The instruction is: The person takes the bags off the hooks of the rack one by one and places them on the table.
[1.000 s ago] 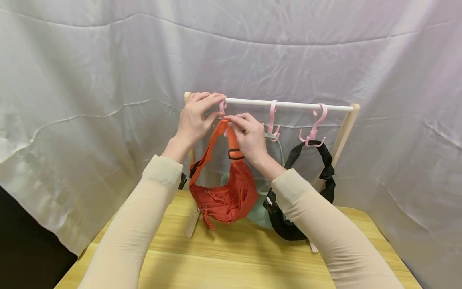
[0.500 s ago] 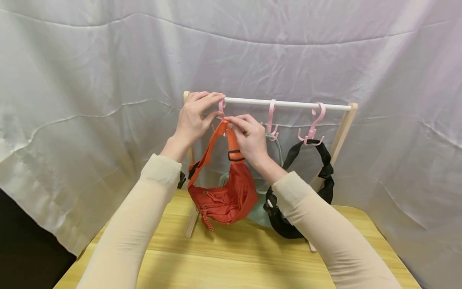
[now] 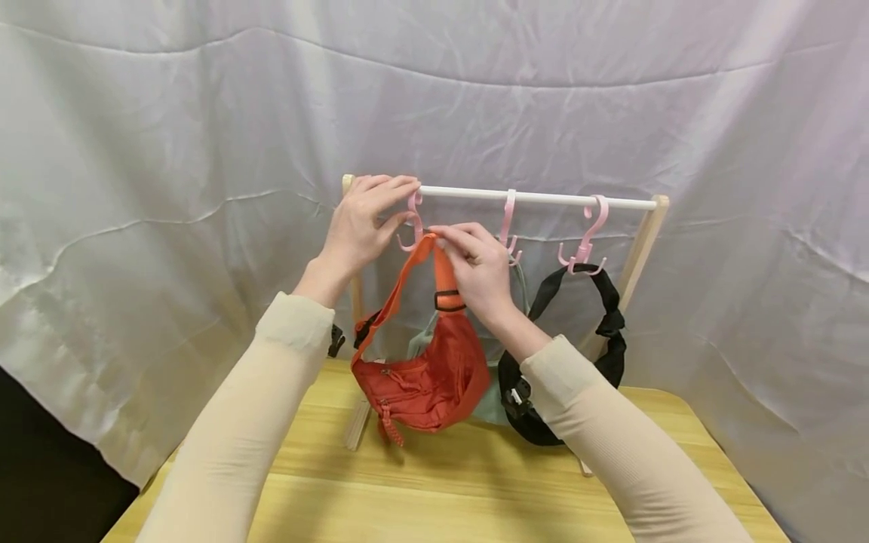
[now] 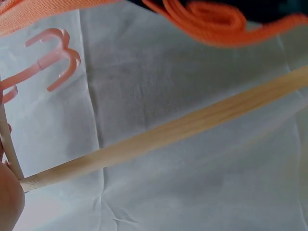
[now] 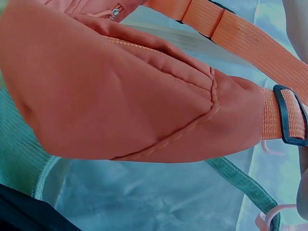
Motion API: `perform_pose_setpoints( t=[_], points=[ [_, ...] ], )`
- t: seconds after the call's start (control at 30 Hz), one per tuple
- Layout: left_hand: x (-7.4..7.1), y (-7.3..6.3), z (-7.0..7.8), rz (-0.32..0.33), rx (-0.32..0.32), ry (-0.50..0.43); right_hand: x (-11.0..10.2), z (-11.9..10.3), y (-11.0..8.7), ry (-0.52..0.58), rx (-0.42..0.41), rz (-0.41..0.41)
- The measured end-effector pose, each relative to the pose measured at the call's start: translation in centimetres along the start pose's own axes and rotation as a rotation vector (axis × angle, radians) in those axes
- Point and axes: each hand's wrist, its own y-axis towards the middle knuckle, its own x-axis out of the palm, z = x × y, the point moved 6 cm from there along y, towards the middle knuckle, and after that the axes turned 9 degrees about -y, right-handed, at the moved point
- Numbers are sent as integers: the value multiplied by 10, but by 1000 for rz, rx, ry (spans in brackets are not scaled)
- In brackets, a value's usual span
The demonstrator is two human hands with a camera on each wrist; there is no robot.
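Note:
My right hand [image 3: 480, 268] pinches the top of the orange strap [image 3: 448, 271] of a red crossbody bag [image 3: 428, 385], which hangs below it. The strap's peak is just right of the left pink hook [image 3: 416, 219]. In the left wrist view that hook's prongs [image 4: 62, 50] show bare, with the strap passing apart from them. My left hand [image 3: 360, 222] is at the rod's left end, fingers over the top and thumb underneath, pinching the upper part of this hook. The right wrist view shows the bag's side [image 5: 130, 96] and its black strap slider [image 5: 288, 115] close up.
A white rod [image 3: 468, 193] on a wooden frame [image 3: 641, 249] carries two more pink hooks. A green bag [image 3: 492, 407] hangs from the middle hook [image 3: 508, 219], partly behind the red one. A black bag [image 3: 614, 354] hangs from the right hook [image 3: 594, 226]. Wooden table [image 3: 380, 498] below; grey curtain behind.
My right hand has moved slightly right and down with the strap, away from the left hook, whose prongs now show. The red bag has shifted with it. My left hand stays at the rod.

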Motion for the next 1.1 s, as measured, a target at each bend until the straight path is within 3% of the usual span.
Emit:
perform_pose_setpoints(
  t=[0.43, 0.53, 0.8, 1.1],
  points=[
    [-5, -7, -1, -47, -36, 56, -9, -4, -4, 31, 15, 41],
    [-7, -12, -1, -34, -24, 66, -11, -5, -6, 55, 21, 48],
    [-14, -29, 6, 20, 83, 79, -17, -2, -11, 89, 44, 73],
    [-20, -53, 13, 92, 47, 58, -25, 1, -17, 88, 77, 86]
  ],
)
